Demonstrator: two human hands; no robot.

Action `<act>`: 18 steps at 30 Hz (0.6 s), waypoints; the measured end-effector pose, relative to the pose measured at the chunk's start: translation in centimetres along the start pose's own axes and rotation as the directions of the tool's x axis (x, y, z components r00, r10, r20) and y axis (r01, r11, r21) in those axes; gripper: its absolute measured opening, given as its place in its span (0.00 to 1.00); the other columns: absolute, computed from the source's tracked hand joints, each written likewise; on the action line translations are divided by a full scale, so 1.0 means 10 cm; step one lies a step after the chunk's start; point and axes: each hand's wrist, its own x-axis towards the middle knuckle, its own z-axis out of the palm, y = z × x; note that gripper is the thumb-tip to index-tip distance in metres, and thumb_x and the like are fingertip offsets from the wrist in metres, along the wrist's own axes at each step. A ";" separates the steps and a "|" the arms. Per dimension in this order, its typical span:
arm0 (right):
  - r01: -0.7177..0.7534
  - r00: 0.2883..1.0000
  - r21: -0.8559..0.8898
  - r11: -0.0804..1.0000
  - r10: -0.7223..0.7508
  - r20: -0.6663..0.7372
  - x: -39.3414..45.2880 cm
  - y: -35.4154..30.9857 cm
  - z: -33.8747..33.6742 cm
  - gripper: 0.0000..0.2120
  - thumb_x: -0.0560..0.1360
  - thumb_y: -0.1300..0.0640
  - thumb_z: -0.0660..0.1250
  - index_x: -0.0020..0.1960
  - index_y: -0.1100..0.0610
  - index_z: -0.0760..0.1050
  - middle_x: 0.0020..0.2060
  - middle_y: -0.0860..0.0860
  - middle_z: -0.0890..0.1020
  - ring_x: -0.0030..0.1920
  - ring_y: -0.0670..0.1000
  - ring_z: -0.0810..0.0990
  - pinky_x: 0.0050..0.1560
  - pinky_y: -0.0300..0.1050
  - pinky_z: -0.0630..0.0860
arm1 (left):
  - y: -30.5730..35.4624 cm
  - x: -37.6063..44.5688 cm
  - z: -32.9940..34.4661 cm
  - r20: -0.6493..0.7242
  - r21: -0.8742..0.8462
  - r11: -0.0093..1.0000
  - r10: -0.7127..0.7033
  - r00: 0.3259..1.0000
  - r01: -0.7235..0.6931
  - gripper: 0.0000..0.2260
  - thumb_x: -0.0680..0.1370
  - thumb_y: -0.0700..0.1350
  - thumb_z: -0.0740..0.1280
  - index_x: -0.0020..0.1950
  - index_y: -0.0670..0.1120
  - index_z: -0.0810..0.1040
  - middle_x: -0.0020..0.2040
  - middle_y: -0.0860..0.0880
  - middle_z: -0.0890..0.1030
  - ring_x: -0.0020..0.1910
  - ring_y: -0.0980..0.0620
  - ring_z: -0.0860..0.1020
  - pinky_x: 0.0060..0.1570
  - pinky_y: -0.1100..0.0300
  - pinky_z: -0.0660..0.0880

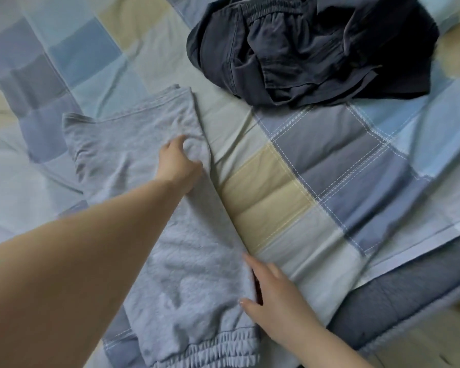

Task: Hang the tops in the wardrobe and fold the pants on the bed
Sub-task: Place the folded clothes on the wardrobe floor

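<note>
Grey sweatpants lie lengthwise on the bed, with the elastic waistband nearest me at the bottom of the head view and the legs folded back at the far end. My left hand reaches over them and pinches the fabric at their right edge. My right hand lies beside the same edge near the waistband, fingers straight, thumb and index finger touching the cloth. A crumpled pile of dark navy pants sits at the far right.
The checked quilt in blue, grey and beige covers the bed. Its edge runs diagonally at the lower right, above a dark grey mattress side and a strip of wooden floor.
</note>
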 end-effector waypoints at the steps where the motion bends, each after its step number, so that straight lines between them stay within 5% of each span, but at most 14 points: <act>1: -0.013 0.999 0.012 1.000 0.013 -0.037 -0.02 0.02 0.00 0.37 0.73 0.45 0.67 0.75 0.41 0.50 0.67 0.45 0.65 0.66 0.47 0.68 0.66 0.44 0.66 | -0.12 -0.14 0.00 -0.051 -0.037 0.999 -0.005 0.999 0.003 0.28 0.75 0.39 0.64 0.75 0.48 0.63 0.71 0.42 0.65 0.65 0.43 0.72 0.49 0.53 0.77; 3: -0.043 0.996 0.012 0.999 0.044 -0.075 -0.06 0.07 0.02 0.37 0.71 0.44 0.70 0.74 0.47 0.56 0.63 0.45 0.68 0.63 0.46 0.70 0.64 0.41 0.67 | -0.41 -0.49 -0.01 -0.156 0.004 1.000 -0.029 0.987 0.030 0.26 0.74 0.40 0.66 0.72 0.46 0.66 0.70 0.41 0.66 0.69 0.44 0.67 0.66 0.50 0.67; 5: -0.056 0.998 -0.078 0.995 0.054 -0.025 -0.09 0.13 0.02 0.26 0.71 0.43 0.69 0.65 0.49 0.67 0.58 0.46 0.71 0.60 0.46 0.71 0.61 0.39 0.67 | -0.71 -0.89 0.00 -0.237 0.017 0.995 -0.093 0.967 0.100 0.26 0.74 0.41 0.67 0.72 0.45 0.67 0.72 0.42 0.65 0.71 0.44 0.62 0.72 0.51 0.59; 8: -0.063 0.985 -0.084 0.994 0.075 0.154 -0.12 0.09 0.03 0.14 0.72 0.40 0.67 0.48 0.50 0.72 0.50 0.47 0.71 0.53 0.45 0.72 0.50 0.35 0.69 | -1.20 -1.54 0.03 -0.269 -0.077 0.958 -0.286 0.920 0.275 0.29 0.75 0.46 0.69 0.73 0.45 0.63 0.73 0.43 0.64 0.73 0.46 0.60 0.72 0.50 0.57; 11: -0.089 0.965 -0.017 0.996 0.090 0.245 -0.12 0.04 0.07 0.09 0.71 0.39 0.66 0.43 0.42 0.72 0.47 0.43 0.71 0.49 0.42 0.72 0.41 0.29 0.65 | -1.49 -2.06 0.18 -0.104 -0.333 0.839 -0.487 0.867 0.431 0.34 0.74 0.49 0.72 0.75 0.46 0.59 0.71 0.44 0.68 0.70 0.47 0.67 0.70 0.47 0.63; 14: -0.127 0.969 0.058 0.990 0.112 0.222 -0.11 0.06 0.15 0.10 0.71 0.41 0.68 0.48 0.45 0.75 0.48 0.41 0.77 0.47 0.40 0.76 0.41 0.32 0.70 | -1.61 -2.30 0.25 -0.069 -0.400 0.802 -0.508 0.858 0.443 0.36 0.72 0.52 0.73 0.75 0.48 0.59 0.69 0.47 0.70 0.67 0.50 0.70 0.67 0.46 0.68; 18: -0.165 0.980 0.127 0.978 0.148 0.131 -0.12 0.09 0.21 0.05 0.74 0.48 0.68 0.42 0.47 0.74 0.38 0.43 0.80 0.38 0.40 0.78 0.33 0.34 0.69 | -1.70 -2.46 0.26 -0.026 -0.525 0.696 -0.588 0.809 0.489 0.33 0.73 0.54 0.71 0.74 0.50 0.61 0.65 0.50 0.73 0.61 0.49 0.75 0.59 0.51 0.74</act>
